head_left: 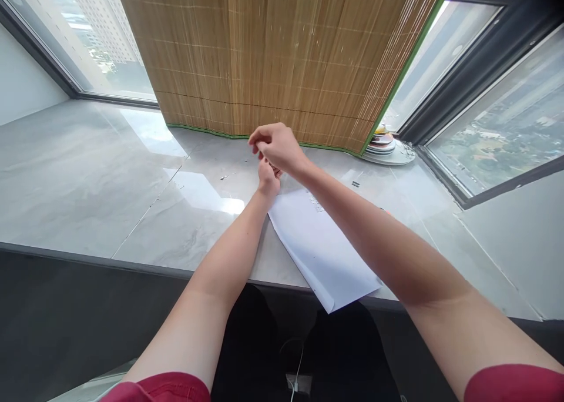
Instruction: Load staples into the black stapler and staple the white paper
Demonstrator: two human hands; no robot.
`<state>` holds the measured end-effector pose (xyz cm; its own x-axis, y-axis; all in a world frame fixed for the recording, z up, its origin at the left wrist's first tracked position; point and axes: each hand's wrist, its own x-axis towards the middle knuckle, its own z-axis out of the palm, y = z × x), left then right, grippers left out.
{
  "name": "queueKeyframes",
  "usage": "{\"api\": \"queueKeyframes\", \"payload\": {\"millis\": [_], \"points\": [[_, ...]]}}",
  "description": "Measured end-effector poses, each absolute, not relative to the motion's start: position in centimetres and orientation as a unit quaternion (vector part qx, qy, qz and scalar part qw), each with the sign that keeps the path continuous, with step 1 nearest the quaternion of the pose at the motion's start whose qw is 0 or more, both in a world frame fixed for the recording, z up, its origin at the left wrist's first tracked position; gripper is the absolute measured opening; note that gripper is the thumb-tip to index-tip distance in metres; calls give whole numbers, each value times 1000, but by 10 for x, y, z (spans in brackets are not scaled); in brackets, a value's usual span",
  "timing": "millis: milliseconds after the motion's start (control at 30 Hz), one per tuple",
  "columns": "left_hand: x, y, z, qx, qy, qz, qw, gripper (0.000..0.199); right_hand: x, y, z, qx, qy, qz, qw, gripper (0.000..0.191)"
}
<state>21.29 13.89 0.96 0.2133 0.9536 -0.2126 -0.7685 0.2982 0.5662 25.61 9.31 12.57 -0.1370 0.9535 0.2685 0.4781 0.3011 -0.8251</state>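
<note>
My right hand [277, 146] is above the far end of the paper, with its fingers curled inward. Just below it and partly covered by it, my left hand [268, 176] has its fingers folded in; the two hands overlap and seem to touch. Anything pinched between them is too small or too hidden to make out. A white sheet of paper [326, 249] with some print near its far end lies under my right forearm, its near corner hanging over the counter's front edge. Left of my hands lie tiny bits [223, 177] that I cannot identify.
A bamboo blind [282, 55] with green edging hangs down behind my hands to the grey marble counter [88, 178]. At the back right stand stacked plates [390, 152]. Small dark strips [355, 184] lie right of my forearm. Windows flank the blind. A white cable [299, 367] hangs below.
</note>
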Motion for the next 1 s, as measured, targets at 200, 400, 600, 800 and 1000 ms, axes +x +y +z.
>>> {"api": "queueKeyframes", "payload": {"millis": [200, 400, 600, 800, 1000], "points": [[215, 137, 6, 234, 241, 602, 725, 29, 411, -8, 124, -514, -699, 218, 447, 10], [216, 135, 11, 249, 261, 579, 731, 29, 512, -58, 53, -493, -717, 234, 433, 49], [232, 122, 7, 436, 316, 516, 666, 30, 521, -56, 19, -474, -796, 177, 332, 37], [264, 75, 0, 681, 345, 447, 466, 34, 525, -51, 9, -477, -814, 59, 326, 23], [276, 46, -10, 829, 322, 337, 310, 34, 527, -47, 4, -490, -814, 24, 310, 29]]}}
